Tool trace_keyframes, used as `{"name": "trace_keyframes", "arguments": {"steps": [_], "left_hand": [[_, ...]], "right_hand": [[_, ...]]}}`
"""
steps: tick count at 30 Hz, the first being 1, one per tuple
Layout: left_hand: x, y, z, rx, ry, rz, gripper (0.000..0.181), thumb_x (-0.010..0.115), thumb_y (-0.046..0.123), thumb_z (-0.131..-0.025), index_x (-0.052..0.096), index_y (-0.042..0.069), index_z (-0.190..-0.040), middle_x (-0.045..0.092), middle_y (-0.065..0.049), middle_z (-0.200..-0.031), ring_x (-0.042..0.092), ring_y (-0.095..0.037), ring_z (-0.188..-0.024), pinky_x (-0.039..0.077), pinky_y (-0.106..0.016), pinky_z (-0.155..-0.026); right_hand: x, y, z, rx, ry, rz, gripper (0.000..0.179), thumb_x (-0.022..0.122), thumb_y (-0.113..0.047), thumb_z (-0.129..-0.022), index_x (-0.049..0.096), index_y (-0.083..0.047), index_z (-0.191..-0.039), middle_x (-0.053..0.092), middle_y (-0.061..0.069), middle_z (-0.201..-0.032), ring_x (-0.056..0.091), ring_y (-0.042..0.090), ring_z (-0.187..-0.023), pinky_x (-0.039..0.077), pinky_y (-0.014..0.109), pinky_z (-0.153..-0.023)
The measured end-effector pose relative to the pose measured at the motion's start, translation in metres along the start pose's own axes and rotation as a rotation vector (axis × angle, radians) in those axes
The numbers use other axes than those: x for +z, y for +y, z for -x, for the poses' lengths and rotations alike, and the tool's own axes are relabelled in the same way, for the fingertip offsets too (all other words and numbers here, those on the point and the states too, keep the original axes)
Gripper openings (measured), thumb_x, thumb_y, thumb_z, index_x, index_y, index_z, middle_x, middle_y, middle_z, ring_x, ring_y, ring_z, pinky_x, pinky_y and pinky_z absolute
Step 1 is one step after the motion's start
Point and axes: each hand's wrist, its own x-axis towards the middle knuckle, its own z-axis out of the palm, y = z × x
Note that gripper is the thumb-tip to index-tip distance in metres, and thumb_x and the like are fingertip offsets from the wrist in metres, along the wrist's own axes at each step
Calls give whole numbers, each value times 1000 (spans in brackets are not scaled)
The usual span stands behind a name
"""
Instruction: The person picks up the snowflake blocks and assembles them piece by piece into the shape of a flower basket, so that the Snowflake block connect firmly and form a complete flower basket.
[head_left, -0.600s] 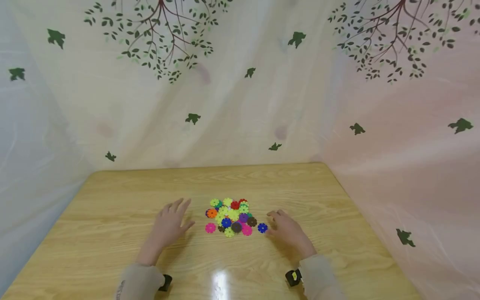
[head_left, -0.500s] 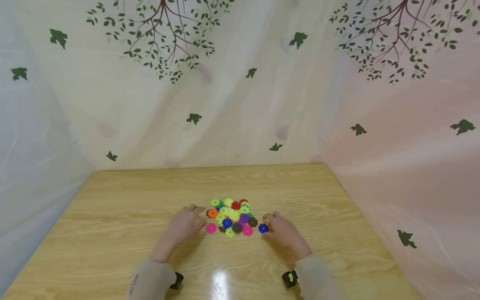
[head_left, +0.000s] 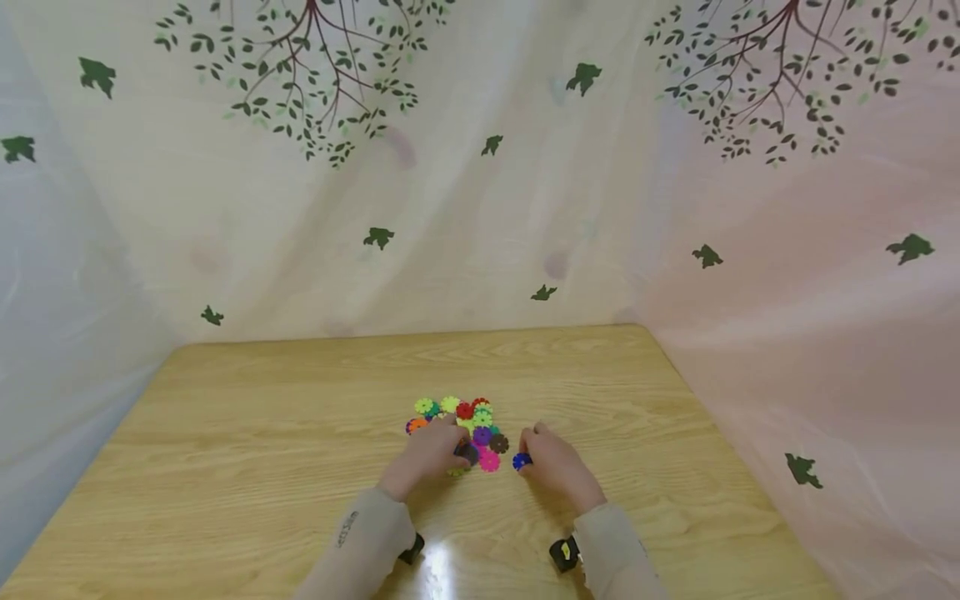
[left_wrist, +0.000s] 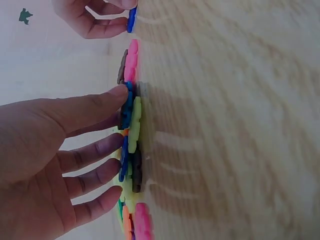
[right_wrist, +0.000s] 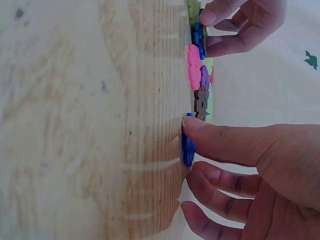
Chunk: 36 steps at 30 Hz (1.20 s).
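Left hand [head_left: 427,454]: fingers pinch dark-brown notched plastic disc [head_left: 468,453], partly hiding multicoloured disc pile [head_left: 482,419]. Right hand [head_left: 558,465]: fingers pinch blue notched plastic disc [right_wrist: 188,146]; pale wooden counter [head_left: 660,467] extends either side

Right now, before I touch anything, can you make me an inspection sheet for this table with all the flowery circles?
Surface: wooden table, light-coloured, with a bright reflection near the front.
Job's things: a heap of colourful notched discs, some overlapping; one blue disc sits apart, to the heap's right.
Clutter: nothing seen.
Left hand: at the heap, pinching a dark disc.
Right hand: pinching the blue disc.
Cables: nothing seen.
Surroundings: pale hanging backdrop with leafy branches and green shapes.
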Motion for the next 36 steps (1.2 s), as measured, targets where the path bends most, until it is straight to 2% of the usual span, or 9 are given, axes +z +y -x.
{"name": "trace_keyframes", "arguments": {"steps": [7, 10, 16, 20, 23, 25, 29, 32, 36], "left_hand": [[6, -4, -2, 13, 45, 5, 21, 76, 22, -83, 66, 10, -97, 58, -2, -87, 51, -14, -77, 46, -26, -61], [8, -8, 0, 12, 56, 69, 19, 73, 19, -84, 64, 9, -97, 58, 0, -83, 49, -12, -71, 43, -24, -58], [5, -13, 11, -44, 42, 342, 22, 72, 19, -85, 63, 7, -101, 65, -1, -86, 55, -10, -75, 49, -27, -65], [0, -11, 20, -36, 68, 476, 24, 71, 16, -87, 64, 6, -107, 65, -3, -86, 56, -12, -74, 50, -26, -63], [-3, -5, 25, -10, 105, 517, 24, 70, 14, -86, 65, 4, -107, 64, -3, -84, 54, -10, -71, 48, -21, -60], [-5, -1, 27, 4, 128, 531, 24, 70, 13, -86, 65, 2, -108, 64, -3, -84, 53, -9, -68, 47, -19, -58], [-8, 4, 32, -16, 162, 583, 27, 70, 14, -87, 65, 1, -110, 66, -3, -85, 49, -7, -63, 45, -18, -53], [-9, 6, 35, -42, 185, 632, 28, 71, 16, -87, 66, 2, -111, 66, -2, -86, 49, -7, -62, 44, -17, -51], [-7, 6, 36, -30, 219, 665, 27, 71, 18, -87, 68, 3, -109, 67, -3, -85, 48, -6, -60, 42, -16, -49]], "right_hand": [[1, 1, 1, -17, 0, -13, 22, 75, -9, -83, 54, -7, -89, 51, 1, -85, 49, 15, -74, 48, 31, -65], [1, 3, 0, -14, -7, -46, 21, 76, -9, -82, 56, -8, -89, 53, 1, -85, 49, 14, -75, 48, 31, -66], [2, 5, -4, -13, 4, -233, 8, 71, -9, -86, 64, -9, -82, 64, 2, -84, 56, 13, -77, 50, 28, -66], [4, -1, -6, -28, 44, -435, 4, 65, -11, -91, 66, -7, -91, 68, 5, -86, 61, 11, -73, 54, 23, -58], [6, -10, -8, -50, 80, -579, 6, 64, -8, -92, 66, -5, -96, 67, 9, -88, 63, 16, -74, 58, 25, -57], [5, -17, -6, -67, 99, -633, 7, 63, -7, -93, 66, -4, -98, 67, 11, -89, 64, 21, -78, 60, 30, -59], [2, -26, -4, -96, 126, -673, 8, 62, -6, -93, 67, -4, -99, 68, 14, -93, 66, 31, -85, 62, 36, -63], [1, -29, -3, -106, 144, -698, 8, 61, -6, -93, 67, -4, -99, 70, 15, -95, 66, 33, -87, 62, 36, -65], [0, -32, -1, -115, 170, -724, 10, 62, -7, -93, 68, -2, -99, 70, 17, -98, 68, 33, -88, 62, 36, -64]]}}
